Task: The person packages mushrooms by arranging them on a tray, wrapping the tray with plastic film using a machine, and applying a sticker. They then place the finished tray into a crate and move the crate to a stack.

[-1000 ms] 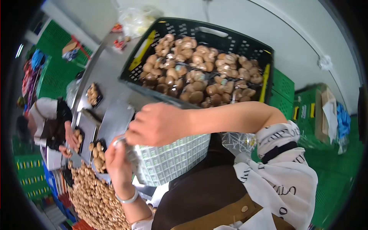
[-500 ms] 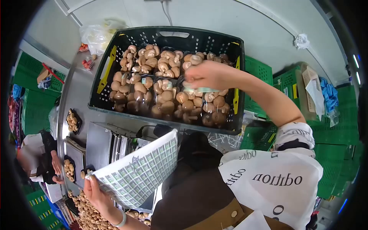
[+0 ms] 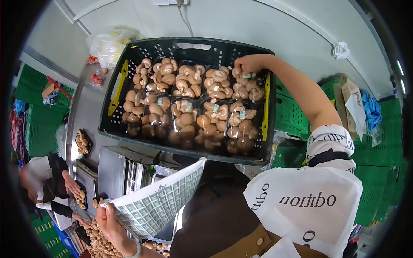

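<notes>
Fingers of left hand pinch label sheet at one corner, sheet sloping between body and crate. Right hand at crate's far right corner, fingertips bunched beside label on mushroom pack; cannot tell if gripping. More packs fill crate in two rows. Co-worker's hands near tray, left.
</notes>
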`<state>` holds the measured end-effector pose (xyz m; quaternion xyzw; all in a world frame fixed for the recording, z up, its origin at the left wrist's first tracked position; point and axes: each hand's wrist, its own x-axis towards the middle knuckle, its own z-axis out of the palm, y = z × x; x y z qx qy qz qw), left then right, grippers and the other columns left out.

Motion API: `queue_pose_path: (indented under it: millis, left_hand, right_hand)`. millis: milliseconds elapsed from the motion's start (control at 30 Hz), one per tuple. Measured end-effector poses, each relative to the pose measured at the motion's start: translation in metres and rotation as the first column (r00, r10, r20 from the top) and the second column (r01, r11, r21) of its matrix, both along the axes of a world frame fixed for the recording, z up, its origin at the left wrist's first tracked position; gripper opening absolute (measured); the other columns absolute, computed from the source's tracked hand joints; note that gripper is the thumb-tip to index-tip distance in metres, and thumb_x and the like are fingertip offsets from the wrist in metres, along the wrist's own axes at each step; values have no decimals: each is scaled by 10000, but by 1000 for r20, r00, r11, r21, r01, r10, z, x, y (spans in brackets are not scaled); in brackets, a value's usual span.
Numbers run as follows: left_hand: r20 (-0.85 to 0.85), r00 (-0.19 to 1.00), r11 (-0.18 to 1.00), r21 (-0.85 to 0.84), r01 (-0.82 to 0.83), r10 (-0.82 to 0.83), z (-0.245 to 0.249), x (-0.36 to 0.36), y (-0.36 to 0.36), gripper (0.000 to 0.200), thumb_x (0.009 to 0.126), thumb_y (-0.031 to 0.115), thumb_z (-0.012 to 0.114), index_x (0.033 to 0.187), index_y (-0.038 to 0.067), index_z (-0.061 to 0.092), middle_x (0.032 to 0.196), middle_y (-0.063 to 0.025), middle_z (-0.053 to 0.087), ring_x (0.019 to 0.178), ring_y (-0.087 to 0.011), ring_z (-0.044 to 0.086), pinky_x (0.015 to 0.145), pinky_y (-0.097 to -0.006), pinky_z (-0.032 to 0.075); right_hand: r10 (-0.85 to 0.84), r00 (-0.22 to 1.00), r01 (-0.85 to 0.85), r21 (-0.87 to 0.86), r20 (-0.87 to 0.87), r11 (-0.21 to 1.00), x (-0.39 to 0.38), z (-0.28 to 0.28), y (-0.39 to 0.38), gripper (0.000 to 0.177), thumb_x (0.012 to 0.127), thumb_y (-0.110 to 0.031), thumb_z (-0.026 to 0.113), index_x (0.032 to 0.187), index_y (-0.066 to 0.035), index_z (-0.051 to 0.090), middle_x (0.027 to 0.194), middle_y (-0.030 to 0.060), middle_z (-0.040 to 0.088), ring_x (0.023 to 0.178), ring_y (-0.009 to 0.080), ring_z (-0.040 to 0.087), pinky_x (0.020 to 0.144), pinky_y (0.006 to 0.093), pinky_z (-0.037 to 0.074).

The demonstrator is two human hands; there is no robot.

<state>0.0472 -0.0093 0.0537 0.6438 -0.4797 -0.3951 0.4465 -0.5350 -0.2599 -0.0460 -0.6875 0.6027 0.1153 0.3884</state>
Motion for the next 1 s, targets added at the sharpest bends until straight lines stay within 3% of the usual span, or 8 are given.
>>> queue_pose_path:
  millis: [133,300,433,600,767,867,900,1000]
  left_hand:
    - [73,997,999,-45,-30,33,11,9,9,265,963,222,547,920,-39,574,785,-9,537,707,-74,431,672,-212,328]
    - [-47,993,978,-174,-114,108,12,17,9,262,943,230,587,912,-29,566,788,-19,544,690,-76,441,642,-215,345]
    - [-184,967,956,-204,-210,174,19,10,2,157,937,133,596,920,-20,568,799,-23,584,709,-65,499,681,-205,387]
    - [-71,983,973,-150,-177,168,29,5,-15,135,947,80,545,898,-31,604,793,-6,600,712,-43,496,658,-191,368]
    - [244,949,978,-111,-178,200,36,-1,-41,154,926,90,585,824,-14,635,702,71,516,639,-20,392,558,-197,289]
    - [326,928,983,-24,-181,179,42,2,-51,155,920,93,603,811,-12,635,686,69,512,633,-19,397,543,-203,297]
    - [265,946,982,-36,-185,188,42,-1,-56,150,917,90,611,817,-18,636,673,64,515,632,-22,407,544,-204,307]
    - [316,942,994,-43,-104,113,44,-3,-68,163,924,107,617,832,-26,635,655,63,516,624,-22,406,540,-208,311]
  right_hand:
    - [104,810,-329,-301,-577,895,26,15,-12,316,739,-195,745,991,-72,600,896,109,639,764,263,610,683,387,503]
    - [224,941,-161,-248,252,955,55,-34,-56,207,727,-120,679,860,-31,547,696,85,599,656,213,554,577,364,423]
    - [287,799,-428,-165,-529,888,86,-44,-75,210,741,-149,718,882,-35,612,785,142,647,802,326,641,667,466,472]
    - [224,920,-80,-403,323,912,137,-48,-107,185,760,-84,690,858,-27,544,746,126,631,746,304,630,650,387,479]
    - [223,844,-477,-491,-488,729,193,-59,-114,254,753,-117,670,999,-70,629,880,153,675,836,355,655,697,411,522]
    - [433,896,-244,-709,96,661,282,23,-59,300,812,-195,680,1065,-47,615,934,138,676,876,317,667,740,391,537]
    - [423,711,-113,-503,562,857,310,35,-40,340,838,-229,688,1098,-28,603,951,120,654,896,249,663,775,362,526]
    - [641,293,-201,-610,710,767,377,98,28,322,848,-222,689,1074,-9,601,979,102,631,934,220,637,807,344,505]
